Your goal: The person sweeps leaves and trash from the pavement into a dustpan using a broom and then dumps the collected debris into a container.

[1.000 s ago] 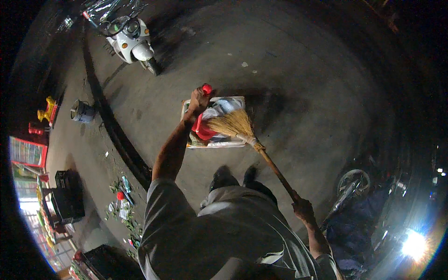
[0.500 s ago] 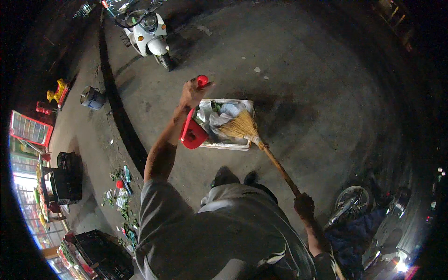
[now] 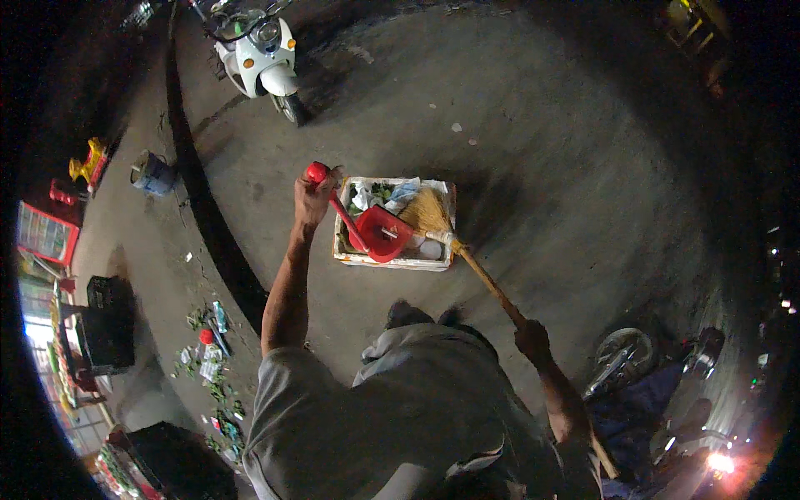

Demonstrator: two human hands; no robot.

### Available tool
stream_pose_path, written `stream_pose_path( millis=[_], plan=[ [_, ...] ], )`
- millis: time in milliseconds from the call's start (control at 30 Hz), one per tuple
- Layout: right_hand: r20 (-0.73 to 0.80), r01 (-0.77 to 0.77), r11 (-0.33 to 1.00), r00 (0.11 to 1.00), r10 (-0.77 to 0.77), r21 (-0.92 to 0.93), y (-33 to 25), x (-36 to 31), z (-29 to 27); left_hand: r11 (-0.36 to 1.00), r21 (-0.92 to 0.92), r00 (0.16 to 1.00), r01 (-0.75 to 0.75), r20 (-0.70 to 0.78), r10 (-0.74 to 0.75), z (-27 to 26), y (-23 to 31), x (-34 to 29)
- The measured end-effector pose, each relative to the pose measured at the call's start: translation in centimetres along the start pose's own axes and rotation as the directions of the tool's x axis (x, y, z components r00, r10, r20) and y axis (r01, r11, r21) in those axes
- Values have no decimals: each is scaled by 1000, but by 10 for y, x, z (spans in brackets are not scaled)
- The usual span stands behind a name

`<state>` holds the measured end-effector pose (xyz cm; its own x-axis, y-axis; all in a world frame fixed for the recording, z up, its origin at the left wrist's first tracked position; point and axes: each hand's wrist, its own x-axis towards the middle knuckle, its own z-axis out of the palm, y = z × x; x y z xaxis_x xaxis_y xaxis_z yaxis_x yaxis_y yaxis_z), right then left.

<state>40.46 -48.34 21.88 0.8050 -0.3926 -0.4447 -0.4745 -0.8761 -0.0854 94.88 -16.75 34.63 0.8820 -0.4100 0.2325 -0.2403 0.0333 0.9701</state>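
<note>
The red dustpan (image 3: 385,233) is sitting tipped over the white box (image 3: 395,225), which is on the pavement right in front of your feet and already has leaves, paper and other scraps in it. Your left hand (image 3: 315,193) is wrapped tight around the top of the dustpan's long red handle, arm stretched forward. The straw broom (image 3: 433,217) has its bristle head down in the same box, just beside the pan and touching it as far as you can see. Your right hand (image 3: 532,340) is closed around the wooden broomstick about midway along, with the rest of the stick running back past your hip. Off to your left there's litter (image 3: 210,358) scattered along the dark curb, and a white scooter (image 3: 262,58) parked well apart up ahead.
</note>
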Motion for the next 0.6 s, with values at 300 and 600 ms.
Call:
stream_pose_path(
  millis=[300,600],
  plan=[
    [12,-165,656,973,231,736,-15,-136,-98,995,-101,987,-12,-162,-5,-70,11,-47],
    [140,-170,86,950,279,982,42,-142,-91,995,-95,851,39,-519,-83,-103,57,-151]
  ],
)
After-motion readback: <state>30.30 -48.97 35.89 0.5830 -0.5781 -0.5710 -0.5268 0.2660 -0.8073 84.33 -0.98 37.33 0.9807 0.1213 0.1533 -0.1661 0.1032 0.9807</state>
